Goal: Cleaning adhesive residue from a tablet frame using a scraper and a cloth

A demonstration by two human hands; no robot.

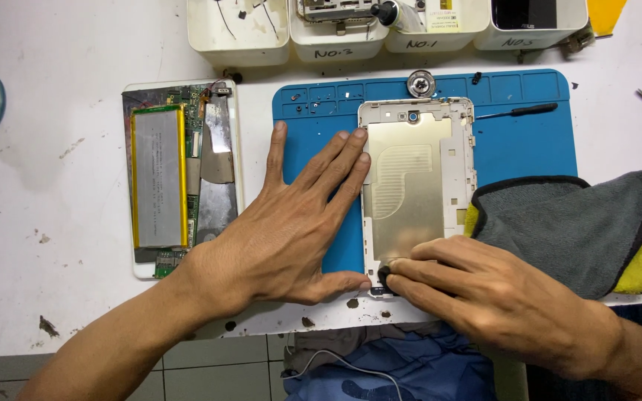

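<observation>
frame: white-rimmed tablet housing with a gold metal inner plate (416,189), lying face-down on the blue silicone work mat (529,145), near the mat's middle, bottom edge at the table's front edge.
right hand (484,297): fingers pinched narrow around a small black round tool (385,276), pressed at the housing's lower-left corner.
left hand (291,223): flat and spread on the mat, fingertips (358,145) touching the housing's left rim, holding nothing.
risk-slip: judgement only; housing sits at the table edge, and a push from the tool could slide it off if the left hand eases.
risk-bend: thin rim could crack or kink if force concentrates at that one corner.
risk-parts: small screws in the mat's top slots look loose; a jolt could scatter them.
beside: grey microfibre cloth with yellow trim (581,230) overlaps the housing's right edge, touching it.
left of mat: opened tablet body with silver battery and green board (180,178), well apart from the tool.
behind: black-handled screwdriver (518,111), round metal dial piece (420,83), row of white plastic bins (336,33).
obstruction: cloth crowds the right side; nothing else blocks the hands.
</observation>
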